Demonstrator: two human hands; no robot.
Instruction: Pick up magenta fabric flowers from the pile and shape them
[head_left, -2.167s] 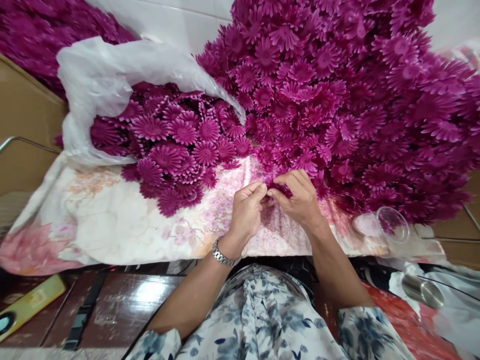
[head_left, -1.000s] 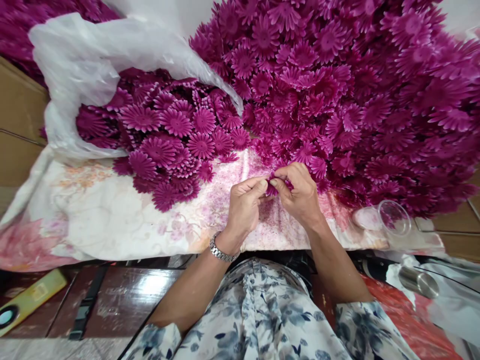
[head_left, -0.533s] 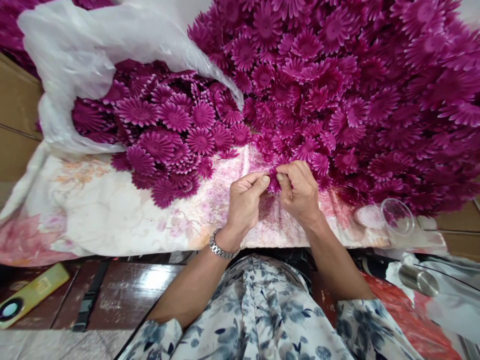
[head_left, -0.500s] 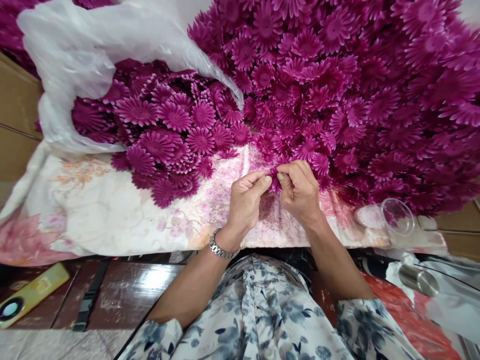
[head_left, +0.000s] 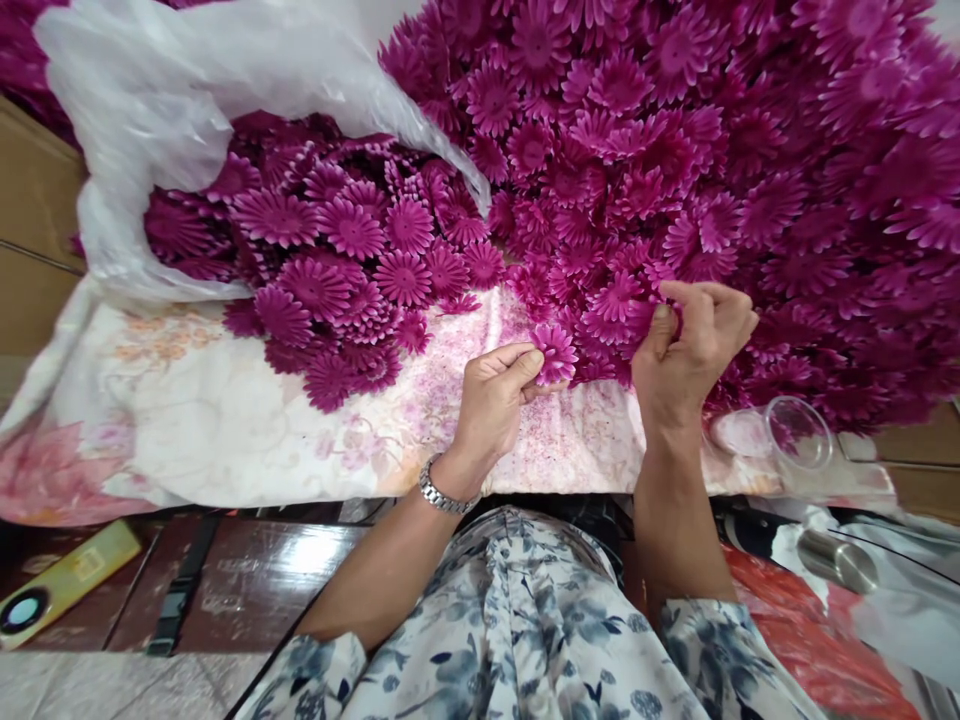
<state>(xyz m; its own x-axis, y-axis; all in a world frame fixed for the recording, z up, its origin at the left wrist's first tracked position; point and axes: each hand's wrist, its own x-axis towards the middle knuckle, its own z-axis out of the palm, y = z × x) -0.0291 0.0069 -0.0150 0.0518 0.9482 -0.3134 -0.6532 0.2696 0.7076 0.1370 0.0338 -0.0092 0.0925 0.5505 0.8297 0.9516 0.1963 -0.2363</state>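
My left hand (head_left: 496,392), with a metal watch on its wrist, pinches a magenta artificial flower (head_left: 555,352) between thumb and fingers, its petals facing up. To the right, my right hand (head_left: 694,335) is held at the near edge of a large heap of magenta artificial flowers (head_left: 622,190). Its thumb and forefinger come close together in a pinch against the heap; what lies between them blends with the petals behind. Flat, stacked petal pieces (head_left: 311,290) of the same colour spill from a white plastic bag (head_left: 142,110) on the left.
A stained floral cloth (head_left: 225,420) covers the table. Near its right front lies a clear plastic cup (head_left: 799,432). Below, a yellow device (head_left: 71,580) and a black strap buckle (head_left: 174,605) rest on a dark wooden surface. A metal cylinder (head_left: 836,560) is at the lower right.
My right hand has moved right and away from my left hand, over to the flower heap. The flower in my left hand now shows open; the left hand has barely moved.
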